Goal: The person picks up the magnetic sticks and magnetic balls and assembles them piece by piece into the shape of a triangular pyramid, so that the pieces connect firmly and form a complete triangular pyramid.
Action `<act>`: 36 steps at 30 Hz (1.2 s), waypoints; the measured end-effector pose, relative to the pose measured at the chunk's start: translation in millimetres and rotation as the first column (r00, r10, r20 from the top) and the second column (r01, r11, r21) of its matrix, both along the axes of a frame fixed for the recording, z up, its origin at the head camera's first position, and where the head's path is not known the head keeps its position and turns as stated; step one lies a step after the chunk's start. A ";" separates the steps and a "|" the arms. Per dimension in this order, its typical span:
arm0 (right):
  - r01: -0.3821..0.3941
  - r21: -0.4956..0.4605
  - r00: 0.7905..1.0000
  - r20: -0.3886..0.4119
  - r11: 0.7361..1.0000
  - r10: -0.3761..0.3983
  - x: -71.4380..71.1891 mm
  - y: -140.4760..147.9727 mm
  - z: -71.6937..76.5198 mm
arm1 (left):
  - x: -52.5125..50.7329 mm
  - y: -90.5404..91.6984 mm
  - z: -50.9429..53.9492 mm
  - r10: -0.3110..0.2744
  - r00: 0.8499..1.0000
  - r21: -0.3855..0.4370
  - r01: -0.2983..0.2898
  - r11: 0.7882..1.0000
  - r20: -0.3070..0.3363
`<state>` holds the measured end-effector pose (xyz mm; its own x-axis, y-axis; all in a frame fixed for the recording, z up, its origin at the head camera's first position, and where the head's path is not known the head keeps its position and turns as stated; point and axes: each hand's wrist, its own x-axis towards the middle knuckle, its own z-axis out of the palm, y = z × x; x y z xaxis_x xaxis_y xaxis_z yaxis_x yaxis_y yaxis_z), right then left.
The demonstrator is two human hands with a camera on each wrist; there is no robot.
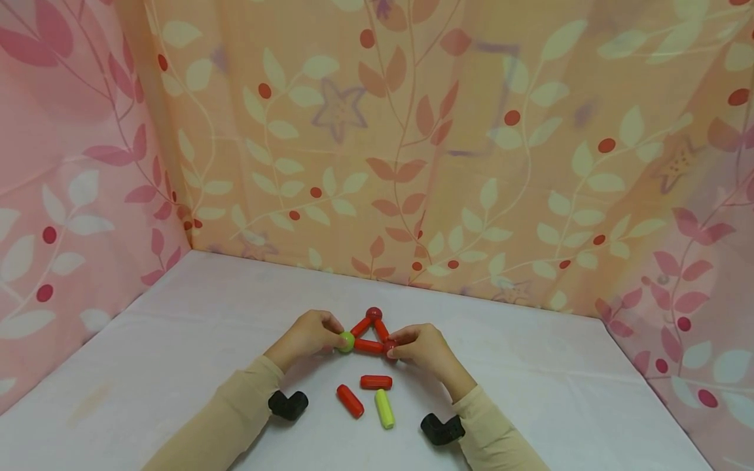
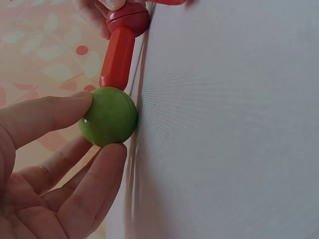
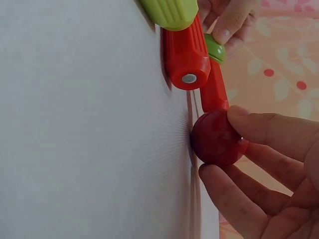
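Note:
A triangle of three red rods, with a ball at each corner, lies on the white table. My left hand (image 1: 311, 337) pinches the green ball (image 1: 346, 341) at its left corner; in the left wrist view, thumb and fingers hold the green ball (image 2: 108, 117) beside a red rod (image 2: 117, 59). At the right corner my right hand (image 1: 425, 350) pinches a dark red ball (image 1: 391, 348), seen closer in the right wrist view as a dark red ball (image 3: 217, 138). The far corner's red ball (image 1: 374, 314) is untouched. A red rod (image 1: 368, 347) joins the two held balls.
Nearer the front of the table (image 1: 506, 386) lie two loose red rods, one crosswise (image 1: 376, 382) and one slanted (image 1: 350, 401), and a yellow-green rod (image 1: 385, 409). Black wrist devices (image 1: 288, 405) sit by both sleeves. Patterned curtains (image 1: 377, 131) stand behind and at the sides.

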<state>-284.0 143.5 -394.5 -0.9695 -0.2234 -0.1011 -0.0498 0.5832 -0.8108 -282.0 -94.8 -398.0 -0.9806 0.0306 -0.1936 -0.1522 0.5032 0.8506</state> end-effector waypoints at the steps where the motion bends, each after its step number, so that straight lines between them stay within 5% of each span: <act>1: 0.000 0.003 1.000 0.000 1.000 0.000 -0.2 0.2 0.3 | 0.0 0.2 0.2 0.000 1.000 0.001 0.000 1.000 0.002; 28: -0.017 0.065 1.000 -0.022 0.998 0.018 -4.1 6.2 3.4 | 0.7 0.1 -0.1 -0.018 1.000 0.024 0.017 1.000 0.023; 36: -0.001 0.073 0.997 -0.080 0.997 0.007 -2.8 6.4 9.5 | 0.5 -13.2 12.9 -0.044 0.994 -0.039 0.040 0.998 -0.100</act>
<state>-286.8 149.9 -385.0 -0.9742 -0.2222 -0.0392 -0.1153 0.6399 -0.7598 -281.6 -108.0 -385.1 -0.9932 0.0664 -0.0958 -0.0451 0.5390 0.8411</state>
